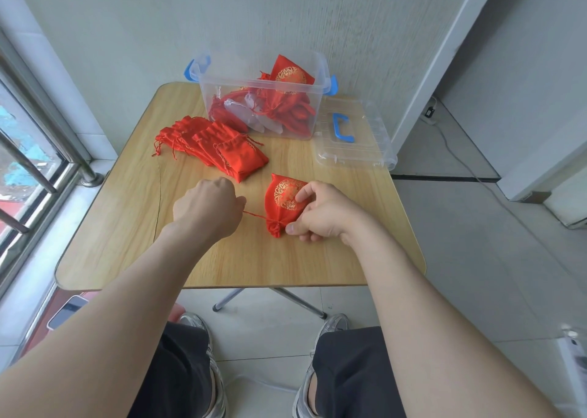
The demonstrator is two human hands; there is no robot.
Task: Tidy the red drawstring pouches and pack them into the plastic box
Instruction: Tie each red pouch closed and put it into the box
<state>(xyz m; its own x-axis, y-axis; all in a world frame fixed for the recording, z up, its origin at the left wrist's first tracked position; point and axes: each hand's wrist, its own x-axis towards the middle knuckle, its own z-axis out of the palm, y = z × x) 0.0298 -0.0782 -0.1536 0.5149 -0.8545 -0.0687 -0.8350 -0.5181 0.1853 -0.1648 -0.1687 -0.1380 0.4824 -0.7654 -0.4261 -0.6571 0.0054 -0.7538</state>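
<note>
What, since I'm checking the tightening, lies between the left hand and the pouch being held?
A taut red drawstring runs from the left hand to the gathered neck of the pouch, above bare tabletop, in the head view.

this looks like a corner of a home, not a workshop or shop. a small wooden folding table [127,227] on crossed metal legs [301,303] stands against a pale, textured wall [254,20]. there is a barred window [19,150] at the left, pale floor tiles [476,258] underfoot, and a plug [429,112] with a trailing cable low at the right.
</note>
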